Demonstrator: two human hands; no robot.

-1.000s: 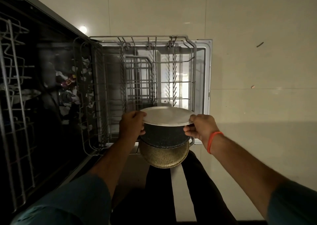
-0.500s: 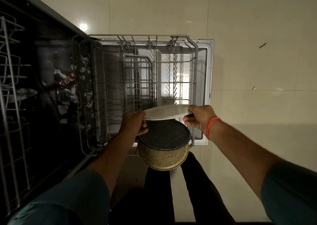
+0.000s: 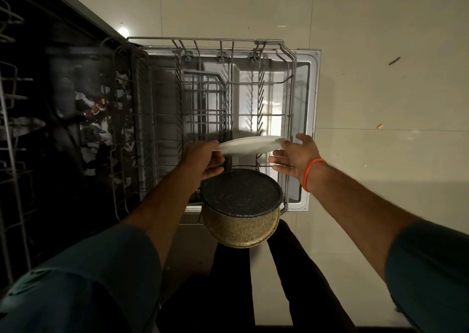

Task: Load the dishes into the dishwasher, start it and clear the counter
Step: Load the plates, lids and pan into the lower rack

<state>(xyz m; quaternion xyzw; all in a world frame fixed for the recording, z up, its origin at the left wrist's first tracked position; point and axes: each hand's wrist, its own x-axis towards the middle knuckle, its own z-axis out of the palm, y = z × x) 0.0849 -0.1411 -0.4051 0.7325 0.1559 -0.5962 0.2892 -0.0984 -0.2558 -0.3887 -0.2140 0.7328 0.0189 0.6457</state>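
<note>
My left hand [image 3: 201, 161] grips the left edge of a white plate [image 3: 250, 146] and holds it nearly level over the near end of the pulled-out lower rack [image 3: 289, 83]. At the plate's right edge, my right hand [image 3: 297, 155] has its fingers spread and only the fingertips near the rim. Just below the plate, a pot [image 3: 241, 221] with a speckled gold outside and a dark inside tilts toward me at the rack's near end. What supports the pot is hidden.
The rack rests over the open dishwasher door [image 3: 313, 104], with a wire basket section [image 3: 205, 104] in its middle. Another wire rack [image 3: 10, 129] shows at the dark far left. Two small scraps [image 3: 394, 60] lie on the tiled floor. My legs [image 3: 228, 282] stand below the pot.
The plate has lifted off the pot and moved forward over the rack. My right hand has loosened its grip and spread its fingers. The pot's dark inside is now uncovered.
</note>
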